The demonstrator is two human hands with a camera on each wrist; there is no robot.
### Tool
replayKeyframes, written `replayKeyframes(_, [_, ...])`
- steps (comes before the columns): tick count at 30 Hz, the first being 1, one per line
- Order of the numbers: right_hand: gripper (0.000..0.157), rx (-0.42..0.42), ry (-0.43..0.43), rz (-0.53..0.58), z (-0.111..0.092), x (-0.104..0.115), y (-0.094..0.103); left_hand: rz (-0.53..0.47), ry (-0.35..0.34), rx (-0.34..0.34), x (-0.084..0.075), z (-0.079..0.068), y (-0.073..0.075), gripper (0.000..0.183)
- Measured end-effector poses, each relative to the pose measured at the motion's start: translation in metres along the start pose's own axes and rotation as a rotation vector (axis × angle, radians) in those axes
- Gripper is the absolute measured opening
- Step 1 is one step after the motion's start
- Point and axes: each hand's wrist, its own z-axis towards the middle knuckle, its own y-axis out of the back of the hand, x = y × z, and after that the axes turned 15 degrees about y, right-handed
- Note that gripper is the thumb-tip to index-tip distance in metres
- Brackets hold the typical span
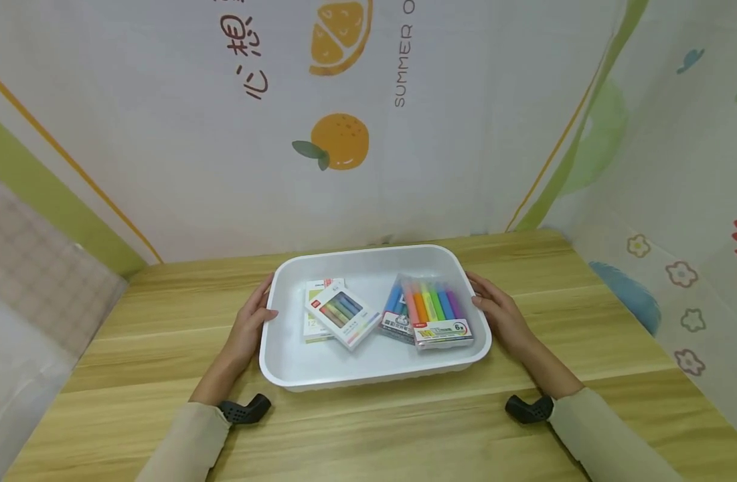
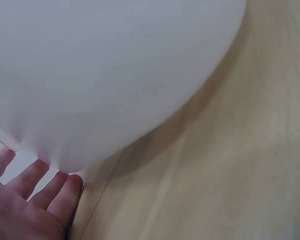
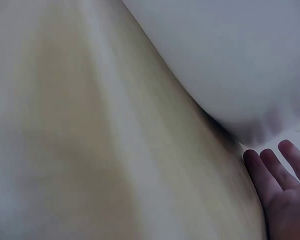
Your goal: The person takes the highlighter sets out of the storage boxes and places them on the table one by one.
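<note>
A white plastic tray (image 1: 368,378) sits on the wooden table, both hands at its short sides. My left hand (image 1: 248,328) holds the left side, thumb over the rim and fingertips against the outer wall. On the opposite side my right hand (image 1: 503,314) holds the tray the same way. In the wrist views, the left fingers (image 2: 27,177) and right fingers (image 3: 277,172) touch the wall from outside. Inside lie a white windowed box of coloured sticks (image 1: 344,313), partly covering a yellow-and-white box (image 1: 314,328), and a clear pack of coloured markers (image 1: 437,311) overlapping a bluish pack (image 1: 393,314).
The wood-grain table (image 1: 368,435) extends around the tray. A printed white cloth (image 1: 452,167) hangs behind it, and more patterned cloth borders the right side. Black wrist devices (image 1: 244,410) sit on both forearms, near the beige cuffs.
</note>
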Motion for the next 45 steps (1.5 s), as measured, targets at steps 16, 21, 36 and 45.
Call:
replayKeyframes(16, [0.061,-0.002,-0.042,0.002,0.011,-0.003,-0.006,0.057,-0.010,0.000,0.005,-0.005,0.013,0.074])
replayKeyframes(21, [0.060,-0.012,-0.031,0.027,0.009,-0.002,-0.011,0.043,-0.043,-0.012,0.006,-0.006,0.016,0.072])
replayKeyframes(36, [0.060,0.005,-0.025,-0.031,0.007,-0.001,-0.012,0.036,-0.060,-0.031,0.012,-0.004,0.016,0.071])
replayKeyframes(45, [0.061,0.050,-0.089,-0.086,0.015,0.010,-0.007,0.033,-0.062,-0.032,0.010,-0.002,0.016,0.070])
